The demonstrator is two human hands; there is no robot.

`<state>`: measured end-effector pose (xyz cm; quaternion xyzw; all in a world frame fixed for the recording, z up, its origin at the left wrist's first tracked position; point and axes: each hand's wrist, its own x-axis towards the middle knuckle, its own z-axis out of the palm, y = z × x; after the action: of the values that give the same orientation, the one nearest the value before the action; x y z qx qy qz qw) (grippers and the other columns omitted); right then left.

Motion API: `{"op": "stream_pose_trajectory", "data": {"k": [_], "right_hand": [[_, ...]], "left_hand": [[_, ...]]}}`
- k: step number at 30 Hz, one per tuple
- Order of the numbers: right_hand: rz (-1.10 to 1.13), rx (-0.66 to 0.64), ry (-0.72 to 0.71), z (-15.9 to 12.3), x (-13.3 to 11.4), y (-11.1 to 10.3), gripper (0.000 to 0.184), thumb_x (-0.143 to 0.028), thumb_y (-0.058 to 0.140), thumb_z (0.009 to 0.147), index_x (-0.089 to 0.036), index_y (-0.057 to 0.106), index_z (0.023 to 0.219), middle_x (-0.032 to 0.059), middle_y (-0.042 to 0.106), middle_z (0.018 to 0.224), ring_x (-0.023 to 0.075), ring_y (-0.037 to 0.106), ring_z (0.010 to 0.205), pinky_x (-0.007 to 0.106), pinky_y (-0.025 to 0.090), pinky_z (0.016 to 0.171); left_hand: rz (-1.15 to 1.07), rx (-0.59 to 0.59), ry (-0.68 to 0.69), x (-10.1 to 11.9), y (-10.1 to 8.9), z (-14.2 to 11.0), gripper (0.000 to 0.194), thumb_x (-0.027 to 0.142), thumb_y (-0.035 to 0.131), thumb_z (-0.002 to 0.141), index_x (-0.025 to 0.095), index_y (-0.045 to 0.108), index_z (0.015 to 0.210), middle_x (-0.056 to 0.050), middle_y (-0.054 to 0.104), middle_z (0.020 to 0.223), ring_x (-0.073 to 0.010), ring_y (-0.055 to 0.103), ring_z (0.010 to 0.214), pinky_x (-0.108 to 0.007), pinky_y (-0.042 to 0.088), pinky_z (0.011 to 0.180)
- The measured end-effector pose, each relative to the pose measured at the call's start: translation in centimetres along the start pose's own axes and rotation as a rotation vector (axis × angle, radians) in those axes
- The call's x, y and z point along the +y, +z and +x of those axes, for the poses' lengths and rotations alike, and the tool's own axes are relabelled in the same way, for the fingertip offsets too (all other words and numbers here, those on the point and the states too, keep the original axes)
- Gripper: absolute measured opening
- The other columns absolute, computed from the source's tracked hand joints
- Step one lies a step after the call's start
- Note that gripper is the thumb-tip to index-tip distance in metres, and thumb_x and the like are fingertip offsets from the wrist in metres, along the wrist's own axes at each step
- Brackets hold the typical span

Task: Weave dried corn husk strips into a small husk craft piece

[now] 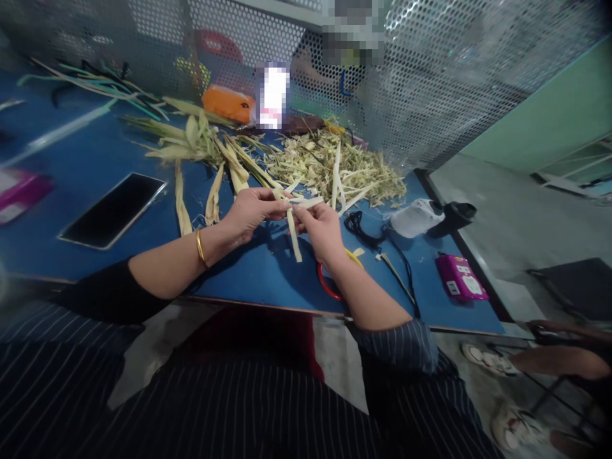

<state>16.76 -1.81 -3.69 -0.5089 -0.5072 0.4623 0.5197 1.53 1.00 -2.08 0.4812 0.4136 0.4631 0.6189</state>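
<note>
Strips of pale yellow, flat dried husk (295, 241) cross between two bare hands, above the blue tabletop (258, 280). Fingers of the left hand (251, 213) pinch them from one side, those of the right hand (322, 231) from the other — fingertips close together. One end hangs down. Just beyond lies a loose, straw-coloured heap of shreds (306, 158); a black-screened rectangular phone (115, 210) rests farther left.

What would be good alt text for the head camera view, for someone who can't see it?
A left hand and a right hand pinch pale strips above a blue table. Behind them lie dry leaves and a heap of shredded bits; a dark phone lies to the left, a purple packet to the right.
</note>
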Motion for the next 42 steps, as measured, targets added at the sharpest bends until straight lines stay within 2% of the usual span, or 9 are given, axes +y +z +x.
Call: {"op": "stream_pose_trajectory", "data": {"k": [3, 6, 10, 13, 21, 29, 34, 38, 42], "right_hand": [[-0.301, 0.103, -0.163, -0.1, -0.1, -0.8, 0.020, -0.038, 0.062, 0.084, -0.021, 0.054, 0.091, -0.0004, 0.065, 0.071, 0.0139, 0.061, 0.056, 0.030, 0.051, 0.058], [-0.784, 0.163, -0.578, -0.4, -0.8, -1.6, 0.025, -0.023, 0.057, 0.086, -0.023, 0.054, 0.111, 0.0043, 0.068, 0.094, 0.0170, 0.064, 0.076, 0.033, 0.049, 0.073], [-1.204, -0.061, -1.071, -0.4, -1.5, -1.8, 0.022, -0.015, 0.050, 0.091, -0.025, 0.063, 0.105, 0.0056, 0.068, 0.102, 0.0184, 0.061, 0.093, 0.035, 0.043, 0.086], [-1.191, -0.093, -1.244, -0.3, -1.5, -1.7, 0.019, -0.014, 0.049, 0.093, -0.024, 0.066, 0.094, 0.0034, 0.069, 0.093, 0.0154, 0.060, 0.084, 0.033, 0.042, 0.085], [-0.682, 0.124, -0.820, 0.2, -1.3, -1.7, 0.019, -0.030, 0.057, 0.091, -0.020, 0.058, 0.075, 0.0033, 0.063, 0.083, 0.0155, 0.059, 0.080, 0.030, 0.043, 0.074], [-0.717, 0.184, -0.482, 0.2, -0.8, -1.3, 0.035, -0.038, 0.057, 0.089, -0.022, 0.037, 0.064, -0.0062, 0.037, 0.056, 0.0100, 0.033, 0.054, 0.026, 0.026, 0.056], [-0.738, 0.136, -0.479, 0.2, -0.8, -1.6, 0.028, -0.040, 0.052, 0.093, -0.021, 0.048, 0.073, -0.0039, 0.049, 0.061, 0.0112, 0.042, 0.057, 0.026, 0.030, 0.058], [-0.931, 0.033, -0.719, 0.5, -1.7, -2.8, 0.021, -0.041, 0.051, 0.095, -0.022, 0.058, 0.095, 0.0029, 0.065, 0.086, 0.0164, 0.058, 0.081, 0.031, 0.039, 0.078], [-1.221, -0.042, -0.910, 0.3, -2.3, -3.1, 0.021, -0.031, 0.044, 0.098, -0.024, 0.062, 0.088, 0.0046, 0.066, 0.089, 0.0194, 0.056, 0.087, 0.040, 0.034, 0.093]], "left_hand": [[-0.099, 0.062, -0.081, 0.3, -0.1, 0.2, 0.026, 0.022, 0.085, 0.059, 0.013, 0.074, 0.081, -0.002, 0.070, 0.073, -0.0093, 0.061, 0.062, -0.023, 0.053, 0.066], [-0.206, 0.107, -0.150, 0.6, -0.2, 0.4, 0.018, 0.016, 0.082, 0.062, 0.012, 0.071, 0.076, -0.001, 0.067, 0.067, -0.0083, 0.060, 0.059, -0.022, 0.053, 0.064], [-0.230, 0.087, -0.156, 0.6, -0.1, 0.3, 0.015, 0.013, 0.079, 0.062, 0.012, 0.067, 0.071, -0.001, 0.066, 0.067, -0.0087, 0.061, 0.060, -0.022, 0.053, 0.065], [-0.144, 0.068, -0.046, 0.3, 0.2, 0.0, 0.015, 0.017, 0.079, 0.062, 0.012, 0.068, 0.071, 0.000, 0.065, 0.065, -0.0078, 0.059, 0.059, -0.020, 0.050, 0.061], [0.123, -0.133, 0.067, -0.4, 0.4, -0.5, 0.012, 0.020, 0.077, 0.060, 0.013, 0.068, 0.061, 0.000, 0.064, 0.061, -0.0107, 0.061, 0.061, -0.025, 0.052, 0.067], [0.123, -0.217, -0.032, 0.1, 0.5, -1.0, 0.019, 0.029, 0.079, 0.065, 0.013, 0.069, 0.064, -0.003, 0.067, 0.066, -0.0157, 0.068, 0.071, -0.030, 0.054, 0.075], [0.122, -0.123, -0.010, -0.4, 0.6, -0.9, 0.017, 0.024, 0.080, 0.063, 0.012, 0.070, 0.070, -0.002, 0.067, 0.067, -0.0102, 0.061, 0.062, -0.025, 0.051, 0.067], [-0.014, -0.032, -0.085, 0.1, 0.3, -0.5, 0.019, 0.026, 0.082, 0.063, 0.013, 0.071, 0.072, -0.002, 0.066, 0.065, -0.0095, 0.061, 0.061, -0.024, 0.052, 0.066], [-0.090, 0.026, -0.155, 0.7, 0.2, -0.3, 0.019, 0.021, 0.083, 0.061, 0.012, 0.069, 0.069, -0.001, 0.065, 0.064, -0.0098, 0.062, 0.062, -0.025, 0.054, 0.068]]}}
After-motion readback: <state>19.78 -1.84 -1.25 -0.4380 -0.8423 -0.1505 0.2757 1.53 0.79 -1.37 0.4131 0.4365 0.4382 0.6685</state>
